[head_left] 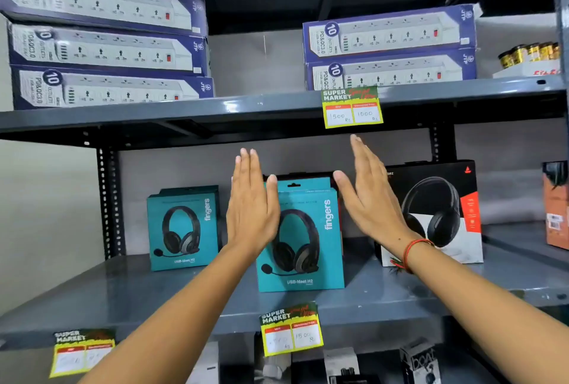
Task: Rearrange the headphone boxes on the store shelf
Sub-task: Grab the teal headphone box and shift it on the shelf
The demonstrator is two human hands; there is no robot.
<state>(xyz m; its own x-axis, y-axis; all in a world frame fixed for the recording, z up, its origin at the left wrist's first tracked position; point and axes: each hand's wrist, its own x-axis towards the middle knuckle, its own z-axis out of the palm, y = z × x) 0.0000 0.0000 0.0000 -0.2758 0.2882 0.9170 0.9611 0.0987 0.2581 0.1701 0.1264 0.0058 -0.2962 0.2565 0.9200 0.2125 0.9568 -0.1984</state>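
flat hands (251, 208) (371, 202) flanking teal headphone box (303, 248)

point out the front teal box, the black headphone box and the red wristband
front teal box (311, 248): head view, front face
black headphone box (443, 199): head view, front face
red wristband (411, 249): head view, strand across wrist

Left hand (251, 214): flat, fingers straight and together pointing to 12 o'clock, thumb out toward 1 o'clock, back of the hand to the camera, holding nothing. Left forearm: bare, running down to 7 o'clock.

Right hand (374, 199): flat, fingers together pointing to 11 o'clock, thumb splayed toward 10 o'clock, holding nothing. Right wrist: red thread band (411, 252). Right forearm: bare, running down to 4 o'clock.

Hands level, apart, palms angled inward.
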